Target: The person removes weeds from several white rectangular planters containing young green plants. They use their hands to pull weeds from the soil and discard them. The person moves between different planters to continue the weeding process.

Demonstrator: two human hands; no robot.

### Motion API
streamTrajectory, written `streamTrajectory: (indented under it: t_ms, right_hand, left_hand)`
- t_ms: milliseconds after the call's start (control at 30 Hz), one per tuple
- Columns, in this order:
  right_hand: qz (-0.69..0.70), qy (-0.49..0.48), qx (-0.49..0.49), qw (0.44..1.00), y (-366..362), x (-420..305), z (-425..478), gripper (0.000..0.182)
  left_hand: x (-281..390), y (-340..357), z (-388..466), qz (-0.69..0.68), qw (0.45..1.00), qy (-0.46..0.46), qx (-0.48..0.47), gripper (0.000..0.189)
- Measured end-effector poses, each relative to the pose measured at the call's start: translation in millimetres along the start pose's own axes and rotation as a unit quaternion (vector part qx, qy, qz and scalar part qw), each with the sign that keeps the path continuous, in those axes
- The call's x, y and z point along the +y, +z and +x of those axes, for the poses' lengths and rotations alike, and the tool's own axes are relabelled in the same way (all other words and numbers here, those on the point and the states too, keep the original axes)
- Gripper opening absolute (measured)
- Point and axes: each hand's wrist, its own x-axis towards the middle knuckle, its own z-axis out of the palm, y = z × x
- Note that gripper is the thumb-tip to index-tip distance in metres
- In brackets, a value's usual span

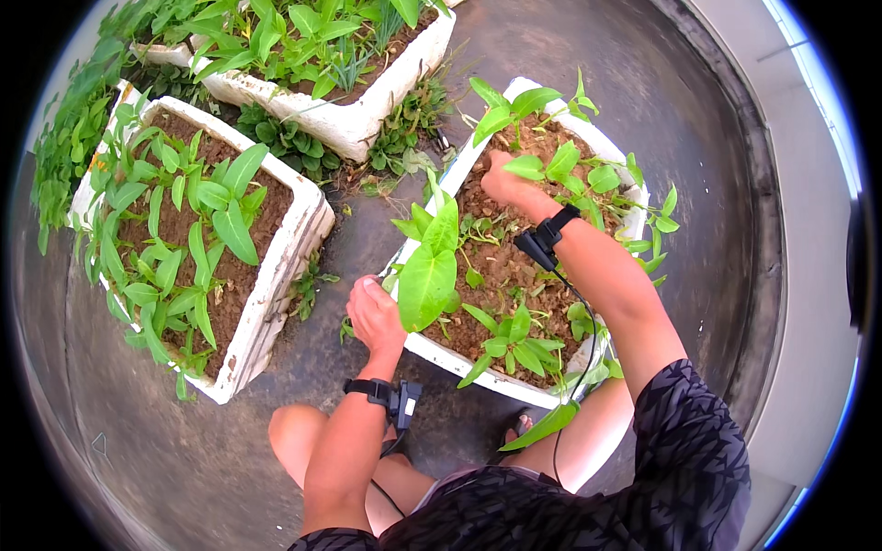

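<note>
A white foam planter box (475, 358) of brown soil (496, 268) stands before me, with leafy green plants around its inner edge. My right hand (506, 180) reaches to the soil in its upper left part, fingers bent downward. Leaves and the hand itself hide what the fingertips touch. At the box's left rim is my left hand (375, 317), its fingers curled. A large heart-shaped leaf (428, 282) overlaps its right side, so I cannot tell whether a stem is in its grasp. Low leafy plants (520, 344) grow near the front rim.
A second foam box (258, 324) with leafy plants stands on the left, and a third (344, 127) behind it. Low weeds (406, 124) grow between them on the dark floor (165, 448). A black cable (586, 365) runs from my right wrist strap. A wall (806, 227) rises at right.
</note>
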Motion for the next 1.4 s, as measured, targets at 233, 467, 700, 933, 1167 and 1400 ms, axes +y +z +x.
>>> streamTrajectory:
  t_ms: [233,467,700,933,1167,1400]
  right_hand:
    - [-0.249,-0.098,-0.067,0.961,-13.8,-20.2,-17.1,0.065]
    - [-0.177,-0.144,-0.024,0.973,-1.3,8.7,-3.7,0.057]
    - [-0.138,-0.164,0.029,0.976,-12.6,-1.7,-23.4,0.042]
    - [-0.007,-0.355,-0.025,0.934,5.7,-1.1,-38.4,0.03]
    - [-0.14,-0.368,-0.143,0.908,10.6,-26.2,-64.5,0.036]
    - [-0.334,-0.357,-0.087,0.868,21.5,-37.3,-76.8,0.015]
  left_hand:
    - [0.5,-1.5,0.6,-0.001,1.0,-0.009,-0.005,0.037]
    - [2.6,2.9,3.2,-0.016,1.0,0.005,-0.011,0.037]
    - [-2.0,1.5,2.2,-0.011,1.0,-0.01,-0.014,0.038]
    - [-0.6,6.3,2.7,-0.018,0.999,-0.005,-0.028,0.041]
    - [-2.5,2.2,1.5,-0.033,0.999,0.01,-0.024,0.047]
    - [-15.5,6.8,3.7,-0.037,0.995,0.091,-0.001,0.038]
